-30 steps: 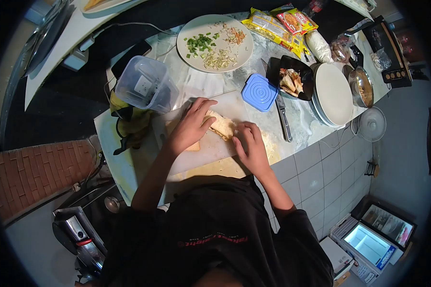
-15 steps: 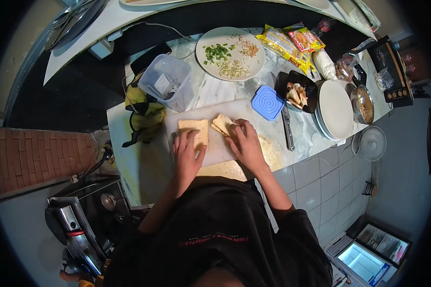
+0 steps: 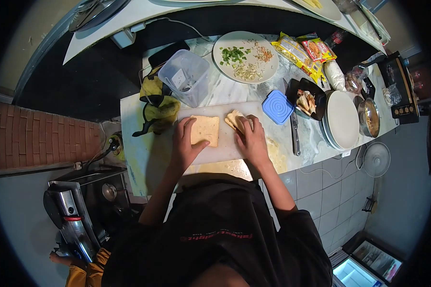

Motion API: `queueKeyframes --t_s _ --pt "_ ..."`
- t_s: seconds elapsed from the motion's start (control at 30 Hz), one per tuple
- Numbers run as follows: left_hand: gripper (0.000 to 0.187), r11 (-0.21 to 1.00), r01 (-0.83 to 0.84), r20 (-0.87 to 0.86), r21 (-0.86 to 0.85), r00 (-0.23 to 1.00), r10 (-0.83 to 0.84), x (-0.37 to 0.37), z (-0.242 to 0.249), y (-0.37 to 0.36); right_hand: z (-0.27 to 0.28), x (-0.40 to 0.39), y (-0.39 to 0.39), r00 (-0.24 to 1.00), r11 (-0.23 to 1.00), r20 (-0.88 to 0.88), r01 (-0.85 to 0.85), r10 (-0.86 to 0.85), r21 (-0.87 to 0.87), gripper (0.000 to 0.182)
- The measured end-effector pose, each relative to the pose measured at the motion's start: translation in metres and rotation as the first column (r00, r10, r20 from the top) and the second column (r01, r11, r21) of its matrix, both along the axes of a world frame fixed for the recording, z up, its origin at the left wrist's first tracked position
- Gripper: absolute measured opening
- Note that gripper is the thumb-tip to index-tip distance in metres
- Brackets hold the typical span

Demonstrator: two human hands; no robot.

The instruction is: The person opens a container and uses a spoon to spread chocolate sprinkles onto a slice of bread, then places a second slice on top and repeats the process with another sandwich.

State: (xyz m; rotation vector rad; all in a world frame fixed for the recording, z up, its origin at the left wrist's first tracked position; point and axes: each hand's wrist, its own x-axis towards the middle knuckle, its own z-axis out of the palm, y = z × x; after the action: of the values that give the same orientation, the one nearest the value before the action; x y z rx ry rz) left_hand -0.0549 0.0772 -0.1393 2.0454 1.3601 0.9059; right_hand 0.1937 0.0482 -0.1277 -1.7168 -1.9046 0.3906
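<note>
A square slice of bread [image 3: 207, 129] lies flat on the white cutting board [image 3: 220, 154]. My left hand [image 3: 183, 146] grips its left side, fingers along the edge and thumb at the lower corner. Just to the right, my right hand [image 3: 253, 143] has its fingers closed over more bread [image 3: 233, 119], which looks like stacked or folded slices tilted on the board. My fingers hide part of that bread. Beyond the right hand are a blue lid [image 3: 277, 107] and a knife [image 3: 295, 134] with a dark handle.
A clear plastic container [image 3: 191, 93] and a yellow-and-black cloth [image 3: 160, 112] are at left. Behind stands a plate [image 3: 220, 42] of chopped vegetables. Right are a black bowl [image 3: 318, 112], stacked plates [image 3: 342, 119], a metal bowl [image 3: 376, 119] and food packets [image 3: 292, 50]. Another person's sleeve [image 3: 88, 272] shows lower left.
My left hand has shifted from on top of the slice to its left edge, uncovering more of it. My right hand stays at the other bread. The whole view has shifted slightly.
</note>
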Motion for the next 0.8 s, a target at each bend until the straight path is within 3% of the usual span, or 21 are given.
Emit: queueKeyframes --t_s 0.03,0.1,0.13,0.2,0.33,0.5,0.57,0.63,0.7,0.8 --pt "0.070 1.000 0.000 -0.001 0.003 1.000 0.000 -0.001 -0.001 0.000 0.004 -0.001 -0.001 1.000 1.000 -0.001 0.000 0.000 0.003 0.054" --pt "0.046 0.996 0.027 -0.064 0.090 0.998 -0.021 -0.002 -0.003 0.001 0.010 -0.002 -0.001 0.993 0.989 0.121 -0.008 -0.010 0.146 0.047" --pt "0.046 0.995 0.026 -0.065 0.093 0.998 -0.020 -0.002 -0.003 0.001 0.014 -0.003 -0.001 0.993 0.989 0.120 -0.009 -0.009 0.148 0.047" --pt "0.023 0.989 0.075 -0.092 0.126 0.994 -0.064 0.002 -0.002 0.001 0.020 -0.008 -0.003 1.000 0.994 0.022 0.010 -0.013 0.111 0.037" --pt "0.012 0.973 0.128 -0.175 0.192 0.980 -0.094 0.010 -0.006 0.006 0.025 -0.022 -0.010 0.996 0.989 -0.068 -0.055 0.065 0.137 0.022" --pt "0.010 0.967 0.147 -0.198 0.209 0.974 -0.106 0.015 -0.001 0.007 0.023 -0.034 -0.019 0.988 0.991 -0.103 -0.103 0.112 0.090 0.026" --pt "0.009 0.967 0.146 -0.188 0.210 0.976 -0.107 0.016 0.001 0.007 0.020 -0.037 -0.020 0.973 0.992 -0.192 -0.126 0.125 0.008 0.026" --pt "0.008 0.994 0.089 0.071 0.059 0.993 -0.093 0.019 0.001 0.006 0.018 -0.040 -0.018 0.967 0.991 -0.227 -0.103 0.120 0.085 0.024" --pt "0.008 0.994 0.109 0.162 -0.009 0.981 -0.106 0.020 0.009 0.004 0.026 -0.042 -0.015 0.882 0.991 -0.465 -0.121 0.078 -0.064 0.024" --pt "0.008 0.983 0.160 0.302 -0.096 0.945 -0.124 0.024 0.018 -0.001 0.037 -0.046 -0.012 0.832 0.991 -0.547 -0.130 0.095 -0.025 0.018"
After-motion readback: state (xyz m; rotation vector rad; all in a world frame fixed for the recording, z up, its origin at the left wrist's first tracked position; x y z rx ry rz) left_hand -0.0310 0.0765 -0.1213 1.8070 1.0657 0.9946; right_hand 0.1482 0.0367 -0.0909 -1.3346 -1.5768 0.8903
